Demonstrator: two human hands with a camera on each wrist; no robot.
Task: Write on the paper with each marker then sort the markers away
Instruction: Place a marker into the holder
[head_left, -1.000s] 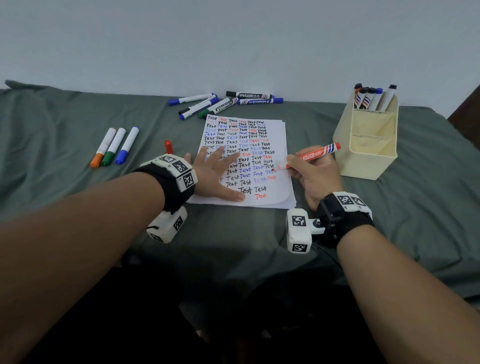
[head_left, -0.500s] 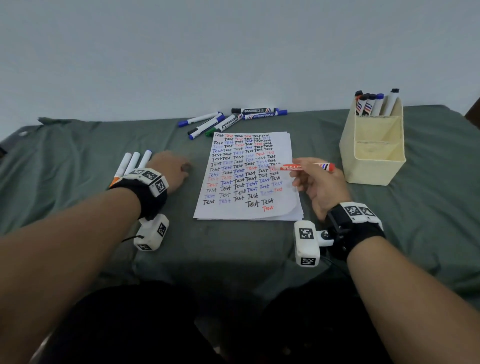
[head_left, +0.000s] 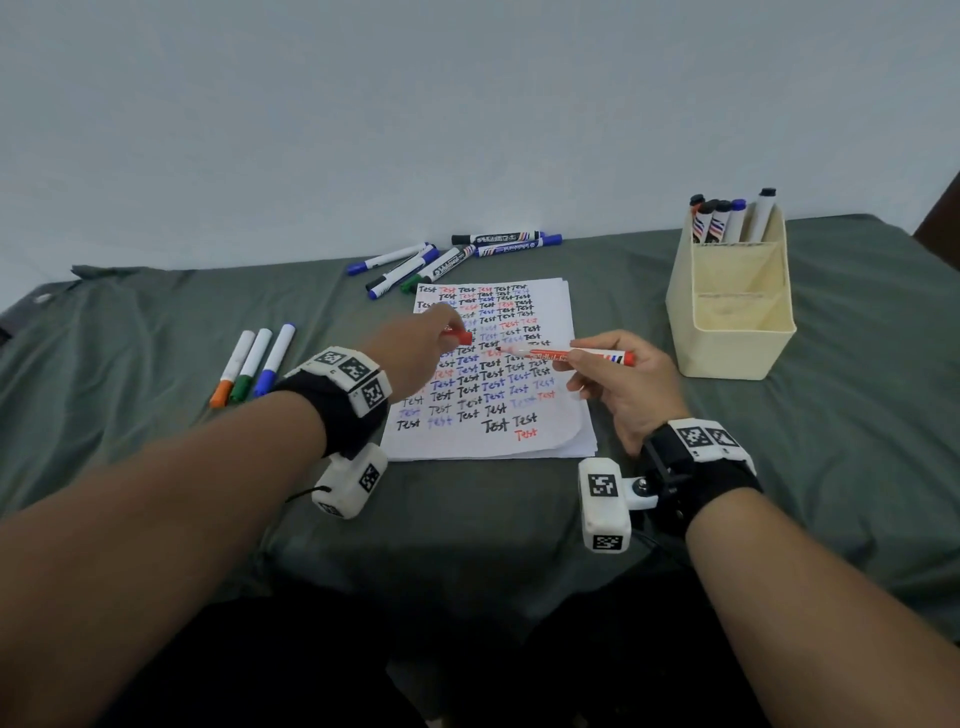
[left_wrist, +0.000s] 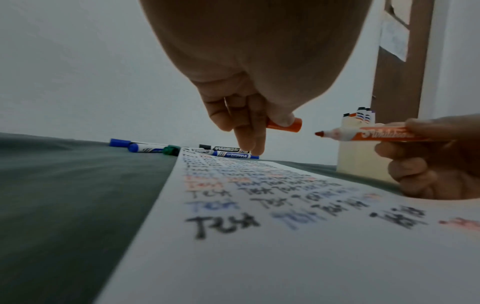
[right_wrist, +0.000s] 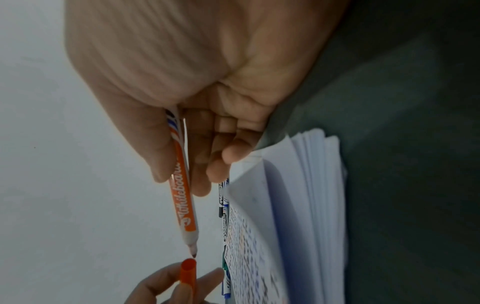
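My right hand (head_left: 613, 374) grips an uncapped red marker (head_left: 571, 357) level above the paper (head_left: 550, 312), its tip pointing left. My left hand (head_left: 415, 348) pinches the marker's red cap (head_left: 461, 338) between thumb and fingers, a short gap from the tip. In the left wrist view the cap (left_wrist: 285, 125) faces the marker tip (left_wrist: 319, 134). From the right wrist, the marker (right_wrist: 183, 189) points down at the open end of the cap (right_wrist: 188, 273). The paper is covered with rows of "Test" in black, blue and red.
A cream holder (head_left: 727, 312) at the right has several markers standing in its back compartment. Several capped markers (head_left: 452, 257) lie beyond the paper. Three markers (head_left: 254, 364), capped orange, green and blue, lie at the left on the grey-green cloth (head_left: 156, 441).
My left hand left the paper, picked up the red cap from the cloth at the left and brought it over the paper. My right hand lifted the marker and turned it level.
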